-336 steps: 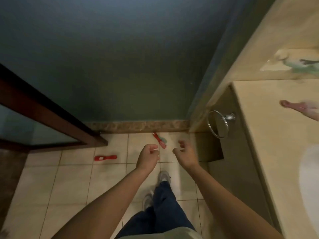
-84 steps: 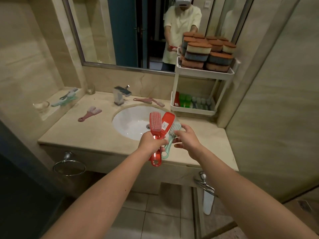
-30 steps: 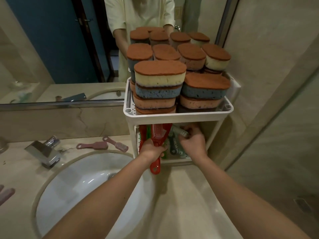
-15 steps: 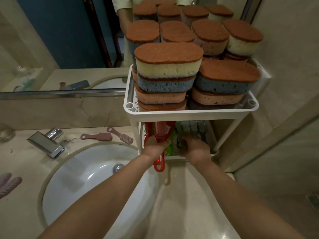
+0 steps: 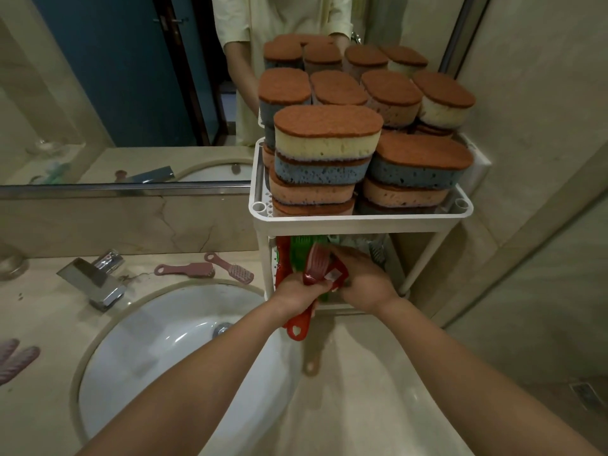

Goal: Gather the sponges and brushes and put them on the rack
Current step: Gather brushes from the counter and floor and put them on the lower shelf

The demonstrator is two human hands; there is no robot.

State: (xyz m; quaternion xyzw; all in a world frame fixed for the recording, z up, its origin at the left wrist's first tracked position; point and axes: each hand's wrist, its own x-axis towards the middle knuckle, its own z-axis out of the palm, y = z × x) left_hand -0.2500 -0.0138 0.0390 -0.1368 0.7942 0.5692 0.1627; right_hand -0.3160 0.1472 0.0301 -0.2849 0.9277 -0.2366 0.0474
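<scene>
So, both hands meet at the open front of the rack's (image 5: 362, 219) lower shelf. The left hand (image 5: 294, 289) grips two red brushes (image 5: 324, 268) by their handles, heads tilted up into the shelf mouth and the handle ends hanging below the fist, over the counter (image 5: 368, 383). The right hand (image 5: 367, 282) lies against the brush heads with its fingers bent over them; I cannot tell whether it grips one or only touches. Behind them on that shelf stand green brushes (image 5: 304, 244) and another red one (image 5: 281, 258), with grey ones to the right, half hidden.

The rack is white plastic and stands on the counter in the corner, between the mirror (image 5: 98, 93) and a beige tiled wall (image 5: 543, 143). Its top shelf is packed with sponges (image 5: 327, 149), stacked in layers of yellow, blue and pink under brown scrub faces.

The counter is pale veined stone. A white oval sink (image 5: 158, 357) is set into it, touching the rack's foot, with a chrome tap (image 5: 93, 281) at the back. Two pink brushes (image 5: 189, 269) lie behind the sink, just left of the rack. Two more pink ones (image 5: 16, 357) lie at the far left edge. The mirror shows a blue door (image 5: 115, 70) and the person's pale shirt.
</scene>
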